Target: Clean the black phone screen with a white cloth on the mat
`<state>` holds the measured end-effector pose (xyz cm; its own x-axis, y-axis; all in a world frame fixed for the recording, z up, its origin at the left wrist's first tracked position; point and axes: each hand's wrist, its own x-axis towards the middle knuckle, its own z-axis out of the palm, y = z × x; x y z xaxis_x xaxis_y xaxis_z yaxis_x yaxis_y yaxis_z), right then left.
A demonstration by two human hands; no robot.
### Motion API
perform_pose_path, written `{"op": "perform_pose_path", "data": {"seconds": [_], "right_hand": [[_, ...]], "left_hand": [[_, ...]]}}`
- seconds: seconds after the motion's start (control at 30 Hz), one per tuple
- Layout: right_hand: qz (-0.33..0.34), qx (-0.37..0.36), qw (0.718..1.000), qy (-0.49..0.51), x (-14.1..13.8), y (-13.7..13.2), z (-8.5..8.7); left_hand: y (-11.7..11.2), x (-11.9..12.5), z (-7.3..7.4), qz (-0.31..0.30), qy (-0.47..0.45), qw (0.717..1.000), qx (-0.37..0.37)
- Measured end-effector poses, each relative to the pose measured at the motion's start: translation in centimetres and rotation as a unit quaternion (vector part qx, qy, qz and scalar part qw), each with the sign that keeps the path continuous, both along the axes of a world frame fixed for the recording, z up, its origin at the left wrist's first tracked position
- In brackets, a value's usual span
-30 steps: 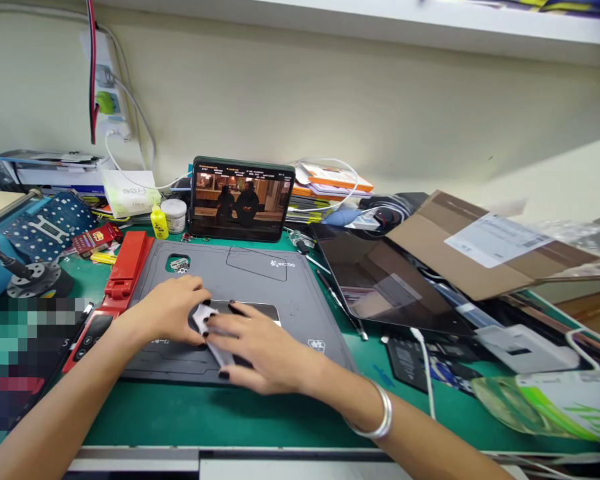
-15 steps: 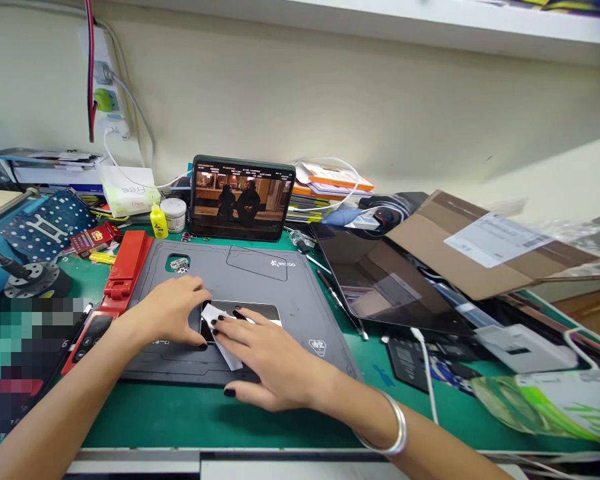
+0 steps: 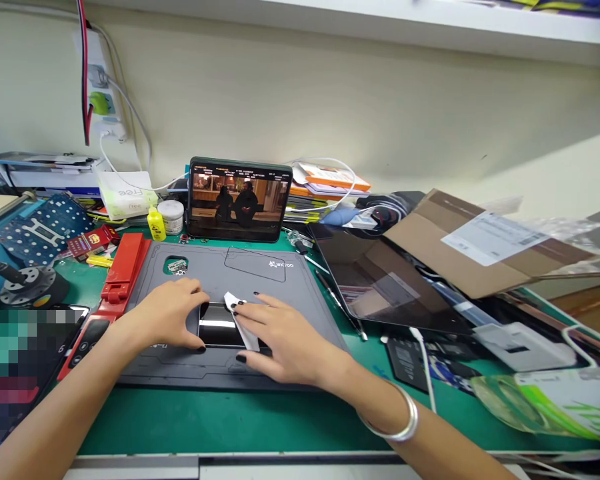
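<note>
A dark, glossy smartphone (image 3: 217, 325) lies flat on the grey work mat (image 3: 270, 287). My left hand (image 3: 167, 313) grips its left end, thumb at the near edge and fingers curled at the far edge. Under the fingers of my right hand (image 3: 285, 337) is a folded white wipe (image 3: 245, 328), pressed across the phone's screen. That hand and the wipe hide the phone's right end. A silver bangle (image 3: 405, 420) circles my right wrist.
A tablet (image 3: 240, 200) playing a video stands behind the mat. Left are a red tool (image 3: 125, 270), a yellow bottle (image 3: 157, 223) and a white jar (image 3: 171, 217). To the right lie a large dark screen panel (image 3: 375, 280), a pen (image 3: 337, 300) and an open cardboard box (image 3: 430, 247).
My right hand and the wipe have slid right along the phone, uncovering more of its left part. My left hand keeps its place at the left end.
</note>
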<state>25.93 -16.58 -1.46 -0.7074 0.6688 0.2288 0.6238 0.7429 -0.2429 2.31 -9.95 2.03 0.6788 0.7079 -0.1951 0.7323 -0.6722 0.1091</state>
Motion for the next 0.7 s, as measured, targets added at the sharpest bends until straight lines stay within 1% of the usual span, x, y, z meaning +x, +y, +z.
{"op": "perform_pose_path", "data": {"seconds": [0.03,0.13,0.17,0.3,0.33,0.43,0.47,0.5,0.57,0.6,0.67,0.7], "right_hand": [[0.007,0.007,1.000,0.007,0.0,0.0,0.0],[0.070,0.021,0.997,0.033,0.0,-0.2,-0.2],[0.074,0.029,0.996,0.038,0.0,-0.1,-0.2],[0.000,0.079,0.996,0.030,0.3,0.3,-0.3],[0.001,0.090,0.996,0.024,0.3,0.3,-0.3],[0.053,0.105,0.993,0.017,0.1,0.3,-0.4],[0.059,0.106,0.993,0.015,0.2,0.3,-0.4],[0.052,0.108,0.993,0.011,0.3,0.4,-0.3],[-0.001,0.115,0.993,-0.003,0.7,0.6,-0.2],[-0.016,0.117,0.993,-0.006,0.9,0.7,-0.1],[-0.015,0.119,0.993,-0.010,1.0,0.5,0.1],[0.010,0.114,0.993,-0.007,1.0,0.4,0.1]], "left_hand": [[0.0,0.0,0.0,0.000,0.002,1.000,0.001],[0.0,0.1,0.2,-0.001,0.003,1.000,0.001],[0.0,0.1,0.2,0.000,0.004,1.000,0.000],[0.0,0.2,0.3,0.002,0.009,1.000,-0.002],[0.0,0.2,0.3,0.001,0.009,1.000,-0.003],[0.0,0.1,0.2,-0.003,0.005,1.000,-0.003],[0.0,0.1,0.2,-0.002,0.005,1.000,-0.003],[0.0,0.1,0.2,-0.002,0.006,1.000,-0.003],[0.1,0.1,0.2,0.000,0.010,1.000,-0.001],[0.1,0.1,0.2,0.000,0.012,1.000,-0.001],[0.1,0.0,0.1,-0.002,0.012,1.000,-0.002],[0.1,0.0,0.0,-0.004,0.011,1.000,-0.003]]}}
